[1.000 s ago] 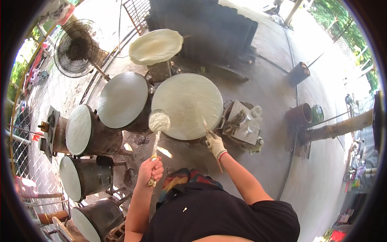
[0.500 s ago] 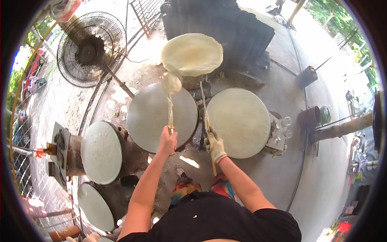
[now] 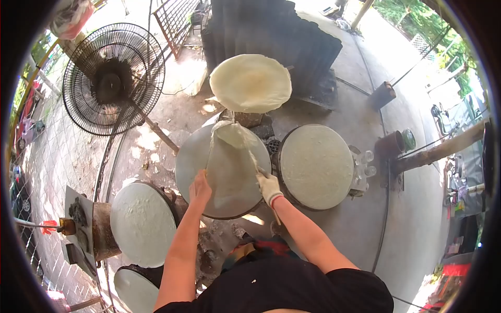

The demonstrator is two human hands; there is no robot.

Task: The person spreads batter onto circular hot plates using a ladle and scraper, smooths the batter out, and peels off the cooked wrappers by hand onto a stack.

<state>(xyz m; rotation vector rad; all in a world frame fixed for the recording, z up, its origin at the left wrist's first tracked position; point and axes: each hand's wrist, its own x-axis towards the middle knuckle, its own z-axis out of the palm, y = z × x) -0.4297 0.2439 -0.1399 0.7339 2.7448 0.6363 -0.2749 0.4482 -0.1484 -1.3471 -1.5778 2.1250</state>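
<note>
Two hands, set apart from each other, reach forward over the near part of the work area. The left hand [image 3: 200, 189], bare, is closed around the handle of a ladle [image 3: 210, 151]; the right hand [image 3: 270, 189], in a pale glove with a red edge at the wrist, is closed around a thin stick [image 3: 252, 157], whose lower end projects below the palm. Ladle and stick converge toward the far part of the central round plate [image 3: 229, 195], where a pale, wet-looking mass [image 3: 237, 136] is seen; whether the stick touches the ladle cannot be told. Right of this plate is a second round plate [image 3: 317, 167], coated with a pale layer, with glass jars [image 3: 369, 163] just beside it. To the left and nearer the wearer, two further coated discs [image 3: 143, 224] are visible, the nearest partly hidden by the left forearm. Beyond the central plate is a thin, pale round sheet [image 3: 250, 86], browner toward its middle. Farther out, a black wire-caged fan [image 3: 109, 86] occupies the upper left, and dark corrugated panels [image 3: 266, 36] stand behind the sheet.
</note>
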